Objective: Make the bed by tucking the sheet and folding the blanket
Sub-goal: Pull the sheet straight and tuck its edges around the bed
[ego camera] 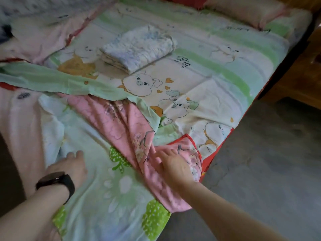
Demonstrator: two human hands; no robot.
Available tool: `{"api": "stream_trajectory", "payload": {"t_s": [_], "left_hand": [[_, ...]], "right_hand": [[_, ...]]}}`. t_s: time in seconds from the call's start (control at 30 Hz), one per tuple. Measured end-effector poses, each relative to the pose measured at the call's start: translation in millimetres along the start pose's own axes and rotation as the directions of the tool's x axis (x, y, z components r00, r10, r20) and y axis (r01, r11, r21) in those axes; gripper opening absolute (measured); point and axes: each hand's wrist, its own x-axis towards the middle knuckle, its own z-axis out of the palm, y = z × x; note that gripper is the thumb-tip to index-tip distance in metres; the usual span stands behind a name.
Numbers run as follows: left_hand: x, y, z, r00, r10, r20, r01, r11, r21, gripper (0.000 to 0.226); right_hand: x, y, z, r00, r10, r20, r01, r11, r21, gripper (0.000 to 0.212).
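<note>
A pig-print sheet (205,54) with green stripes covers the bed. Across its near end lies a crumpled blanket, pale green with strawberries (104,185) on one face and pink with flowers (119,122) on the other. My left hand (71,166), a black watch on its wrist, lies flat on the green face with fingers straight. My right hand (173,164) rests on a bunched pink fold near the bed's right edge, fingers spread. A folded white-and-blue blanket (137,47) sits in the middle of the bed.
A pink pillow (243,11) lies at the far right corner. More pink bedding (38,35) is heaped at the far left. The red mattress edge (210,159) borders a grey floor (260,171) on the right. Wooden furniture (302,70) stands beyond the bed.
</note>
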Motion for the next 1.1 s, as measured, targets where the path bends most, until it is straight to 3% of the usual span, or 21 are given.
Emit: {"api": "stream_trajectory", "payload": {"t_s": [0.1, 0.2, 0.27, 0.3, 0.37, 0.43, 0.5, 0.6, 0.7, 0.77, 0.87, 0.97, 1.03, 1.1], "left_hand": [[11.6, 83.5, -49.1, 0.988, 0.137, -0.075, -0.149, 0.972, -0.183, 0.037], [25.7, 143.9, -54.3, 0.931, 0.276, -0.238, -0.351, 0.855, -0.382, 0.036], [33.3, 169.8, -56.3, 0.849, 0.396, -0.349, -0.515, 0.770, -0.378, 0.037], [37.3, 180.3, -54.8, 0.784, 0.483, -0.389, -0.607, 0.727, -0.320, 0.043], [39.2, 193.6, -49.7, 0.703, 0.640, -0.310, -0.707, 0.677, -0.204, 0.053], [39.6, 199.0, -39.4, 0.771, 0.615, -0.167, -0.636, 0.756, -0.156, 0.048], [39.3, 199.1, -32.2, 0.870, 0.490, -0.055, -0.493, 0.866, -0.086, 0.039], [36.3, 193.9, -24.4, 0.931, 0.364, -0.035, -0.365, 0.930, -0.042, 0.036], [33.8, 189.9, -17.6, 0.966, 0.255, -0.039, -0.258, 0.952, -0.165, 0.036], [36.4, 189.3, -16.7, 0.992, 0.100, -0.075, -0.122, 0.910, -0.395, 0.034], [44.7, 189.3, -23.5, 0.992, -0.126, 0.013, 0.097, 0.688, -0.719, 0.026], [50.2, 192.4, -29.2, 0.973, -0.165, 0.164, 0.230, 0.562, -0.795, 0.032], [48.9, 195.1, -31.3, 0.951, -0.204, 0.232, 0.305, 0.503, -0.809, 0.047], [44.5, 197.0, -32.7, 0.937, -0.237, 0.255, 0.345, 0.532, -0.773, 0.068]], "right_hand": [[38.9, 35.6, -13.4, 0.995, 0.095, 0.043, -0.091, 0.991, -0.094, 0.047], [55.5, 61.6, -13.8, 0.959, 0.264, 0.102, -0.242, 0.952, -0.187, 0.068], [55.0, 74.7, -9.9, 0.914, 0.380, 0.138, -0.351, 0.915, -0.199, 0.073], [51.8, 79.0, -7.7, 0.907, 0.399, 0.136, -0.369, 0.906, -0.206, 0.066], [44.4, 85.3, -4.6, 0.923, 0.369, 0.109, -0.337, 0.911, -0.238, 0.050], [38.8, 91.5, -0.1, 0.955, 0.293, 0.042, -0.275, 0.931, -0.239, 0.051], [42.3, 94.9, 3.4, 0.971, 0.237, -0.041, -0.241, 0.961, -0.134, 0.066], [55.7, 96.0, 4.3, 0.943, 0.329, 0.052, -0.330, 0.944, 0.024, 0.086], [62.4, 99.0, 5.5, 0.878, 0.442, 0.184, -0.470, 0.868, 0.158, 0.055], [59.8, 99.3, 7.9, 0.893, 0.407, 0.191, -0.449, 0.826, 0.341, 0.031], [53.8, 97.8, 13.1, 0.949, 0.290, 0.126, -0.315, 0.841, 0.440, 0.025], [39.7, 85.5, 11.3, 0.935, 0.322, 0.151, -0.337, 0.664, 0.668, 0.023], [21.3, 68.9, 12.8, 0.944, 0.303, 0.134, -0.307, 0.648, 0.697, 0.021], [-3.1, 49.1, 19.5, 0.968, 0.226, 0.111, -0.233, 0.629, 0.742, 0.020]]}}
